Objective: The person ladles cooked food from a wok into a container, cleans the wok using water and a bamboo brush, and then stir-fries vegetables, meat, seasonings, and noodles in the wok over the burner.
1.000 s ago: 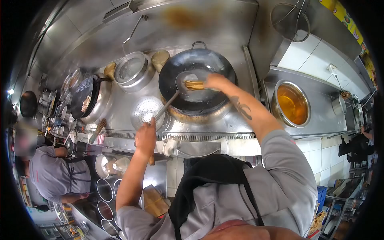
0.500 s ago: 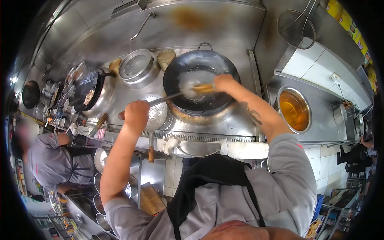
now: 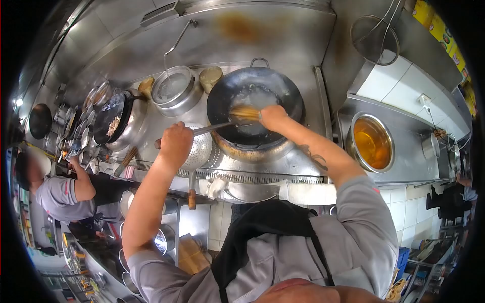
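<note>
Far to my left the co-worker (image 3: 63, 197) has swung round since the earlier frame, an arm now raised toward the clutter of pans; at the wok (image 3: 290, 93), the brush (image 3: 245, 112) and the right hand have slid leftward and a little nearer the body; going across the range from the left, I see a dark pan (image 3: 102, 128) with some pale food (image 3: 114, 125) in it, then a steel pot (image 3: 184, 106) standing under a thin tap (image 3: 177, 44); next comes the left hand (image 3: 177, 144), clamped round the rear of the long-handled ladle (image 3: 214, 127), whose shaft passes above the perforated skimmer (image 3: 203, 149) and reaches into the wok; its head is lost to me beneath blurred bristles; the wok sits on its burner, holding a shallow, cloudy liquid (image 3: 256, 96) with bubbles about it; the right hand (image 3: 273, 118) is closed round the brush, bristles pointing left, low in the wok; beyond, on the right-hand counter, a steel bowl (image 3: 359, 157) holds amber liquid (image 3: 373, 141), apart from both hands; as I judge it, the brushing is in full swing and unfinished, since both tools are in use and the liquid is not yet out; how much scrubbing remains, I cannot tell
</note>
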The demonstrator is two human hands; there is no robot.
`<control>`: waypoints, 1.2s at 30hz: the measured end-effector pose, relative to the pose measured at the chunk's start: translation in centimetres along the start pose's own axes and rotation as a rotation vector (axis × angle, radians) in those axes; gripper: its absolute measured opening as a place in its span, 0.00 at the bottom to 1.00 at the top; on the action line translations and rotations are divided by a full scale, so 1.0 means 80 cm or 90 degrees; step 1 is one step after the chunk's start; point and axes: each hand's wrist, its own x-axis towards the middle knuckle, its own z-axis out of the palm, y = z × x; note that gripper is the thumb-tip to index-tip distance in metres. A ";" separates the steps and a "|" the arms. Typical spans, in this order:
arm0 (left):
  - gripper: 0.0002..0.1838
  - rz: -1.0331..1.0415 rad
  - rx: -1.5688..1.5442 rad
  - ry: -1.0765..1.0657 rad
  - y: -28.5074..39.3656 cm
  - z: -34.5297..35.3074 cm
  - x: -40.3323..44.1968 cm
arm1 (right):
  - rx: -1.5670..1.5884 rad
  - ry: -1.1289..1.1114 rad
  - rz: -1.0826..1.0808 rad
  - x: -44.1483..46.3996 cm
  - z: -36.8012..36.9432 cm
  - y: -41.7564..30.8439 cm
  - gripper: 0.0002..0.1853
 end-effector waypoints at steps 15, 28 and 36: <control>0.14 -0.335 -0.955 -0.381 0.002 0.098 -0.113 | -0.005 -0.007 0.018 0.028 -0.042 0.039 0.17; 0.14 -0.151 -0.581 -0.087 0.042 0.122 -0.115 | 0.108 0.029 0.065 -0.025 -0.074 0.047 0.21; 0.13 -0.137 -0.360 -0.088 0.065 0.129 -0.128 | 0.153 0.142 0.101 -0.015 -0.053 0.047 0.19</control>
